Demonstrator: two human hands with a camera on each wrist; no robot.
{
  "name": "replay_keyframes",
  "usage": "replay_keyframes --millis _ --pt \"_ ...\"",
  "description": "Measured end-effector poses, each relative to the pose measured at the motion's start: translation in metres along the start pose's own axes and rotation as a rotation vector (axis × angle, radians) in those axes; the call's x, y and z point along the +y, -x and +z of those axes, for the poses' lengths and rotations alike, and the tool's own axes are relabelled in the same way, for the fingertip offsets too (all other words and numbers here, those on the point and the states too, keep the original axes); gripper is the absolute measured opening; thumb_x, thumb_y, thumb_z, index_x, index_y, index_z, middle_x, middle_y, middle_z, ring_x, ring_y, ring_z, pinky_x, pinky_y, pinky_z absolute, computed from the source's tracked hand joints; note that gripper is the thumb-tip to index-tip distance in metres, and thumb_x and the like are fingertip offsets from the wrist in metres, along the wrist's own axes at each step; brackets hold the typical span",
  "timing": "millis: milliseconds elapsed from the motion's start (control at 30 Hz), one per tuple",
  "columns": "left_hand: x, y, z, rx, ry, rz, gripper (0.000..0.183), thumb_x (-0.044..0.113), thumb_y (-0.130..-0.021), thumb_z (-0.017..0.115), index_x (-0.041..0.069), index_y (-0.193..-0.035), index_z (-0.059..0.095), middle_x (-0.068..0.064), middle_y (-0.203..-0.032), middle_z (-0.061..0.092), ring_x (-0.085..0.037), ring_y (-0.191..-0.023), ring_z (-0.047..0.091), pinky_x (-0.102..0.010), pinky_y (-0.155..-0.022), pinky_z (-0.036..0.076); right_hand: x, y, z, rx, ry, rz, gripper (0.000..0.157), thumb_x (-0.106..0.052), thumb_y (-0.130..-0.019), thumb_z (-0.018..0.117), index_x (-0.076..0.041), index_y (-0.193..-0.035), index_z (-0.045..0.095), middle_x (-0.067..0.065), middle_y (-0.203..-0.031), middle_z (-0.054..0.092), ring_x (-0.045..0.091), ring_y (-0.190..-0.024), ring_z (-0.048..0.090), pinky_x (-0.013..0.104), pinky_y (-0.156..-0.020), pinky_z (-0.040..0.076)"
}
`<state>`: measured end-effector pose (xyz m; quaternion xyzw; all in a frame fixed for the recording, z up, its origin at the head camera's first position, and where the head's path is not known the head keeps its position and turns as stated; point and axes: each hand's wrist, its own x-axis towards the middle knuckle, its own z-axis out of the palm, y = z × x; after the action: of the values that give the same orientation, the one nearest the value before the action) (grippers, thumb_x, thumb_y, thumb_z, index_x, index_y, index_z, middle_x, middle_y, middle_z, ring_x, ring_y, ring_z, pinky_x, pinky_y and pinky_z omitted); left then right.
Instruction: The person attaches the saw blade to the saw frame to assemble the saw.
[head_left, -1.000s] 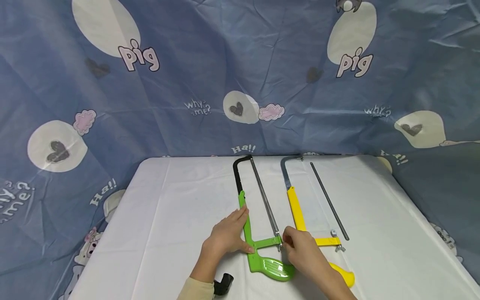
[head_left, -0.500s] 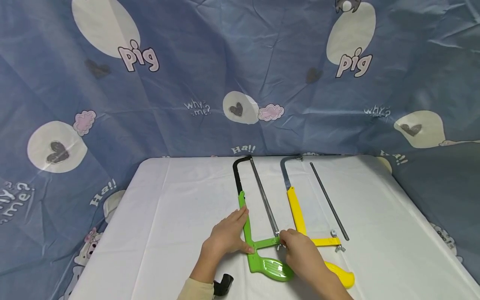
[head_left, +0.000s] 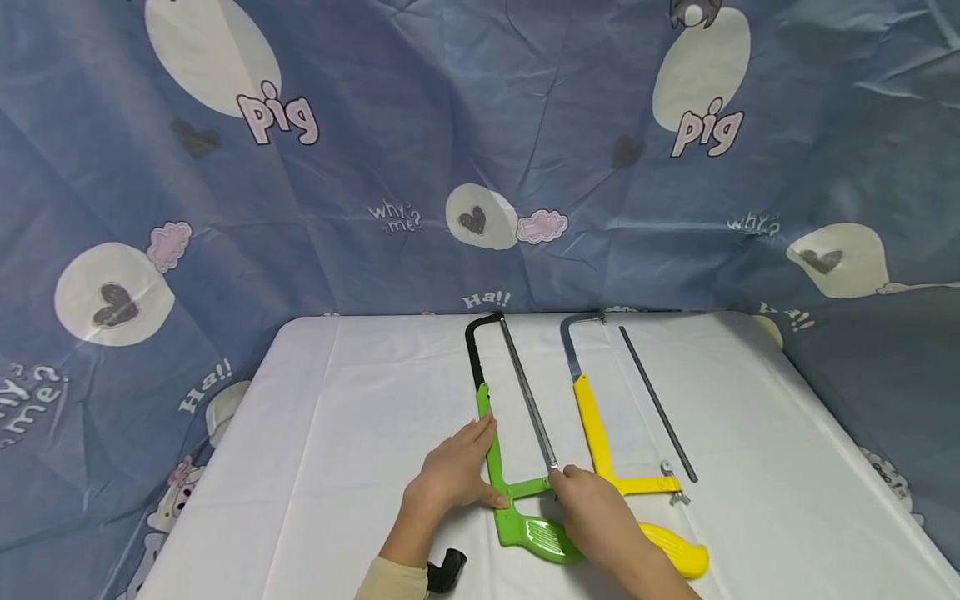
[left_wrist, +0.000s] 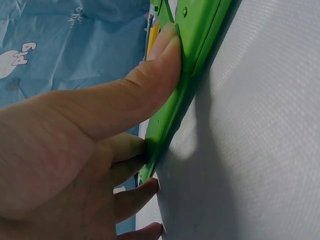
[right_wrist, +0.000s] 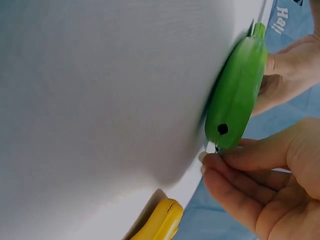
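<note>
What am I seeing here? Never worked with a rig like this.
There's no robot: these are a person's bare left hand and right hand. The wide picture comes from a head camera looking forward and down; the two close-ups come from cameras on each wrist.

On the white-covered table lie a green hacksaw with its blade in place, a yellow hacksaw frame with no blade visible in it, and a loose blade.

The left hand presses on the green frame. The right pinches at its blade's near end; the fingers hide exactly what.
</note>
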<state>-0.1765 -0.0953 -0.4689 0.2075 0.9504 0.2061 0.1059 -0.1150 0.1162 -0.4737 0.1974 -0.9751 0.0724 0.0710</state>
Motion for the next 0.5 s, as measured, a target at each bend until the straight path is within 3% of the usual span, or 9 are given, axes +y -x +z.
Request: replay_keyframes --millis 267,500 --pt "-0.0003 0.0006 -0.0007 0.004 0.012 -0.015 0.118 0.046 -0.058 0.092 0.003 -0.153 0.037 -0.011 -0.163 0.03 -0.033 -0.149 0.033 -0.054 -0.115 0.038 -0.0046 -0.003 0.0022 0.012 0.048 -0.029 0.015 0.0 -0.077 0.074 -0.009 -0.083 0.064 0.0 -0.066 0.056 0.011 -0.054 0.047 0.026 -0.048 0.039" --pt "0.0013 0.0009 -0.0012 -0.003 0.0 -0.011 0.117 0.047 -0.058 0.091 0.003 -0.153 0.036 -0.011 -0.164 0.029 -0.034 -0.149 0.032 -0.053 -0.116 0.037 -0.0068 -0.0063 0.004 0.039 0.076 0.006 0.014 -0.002 -0.077 0.074 -0.01 -0.081 0.063 0.003 -0.066 0.06 0.015 -0.052 0.052 0.029 -0.046 0.041"
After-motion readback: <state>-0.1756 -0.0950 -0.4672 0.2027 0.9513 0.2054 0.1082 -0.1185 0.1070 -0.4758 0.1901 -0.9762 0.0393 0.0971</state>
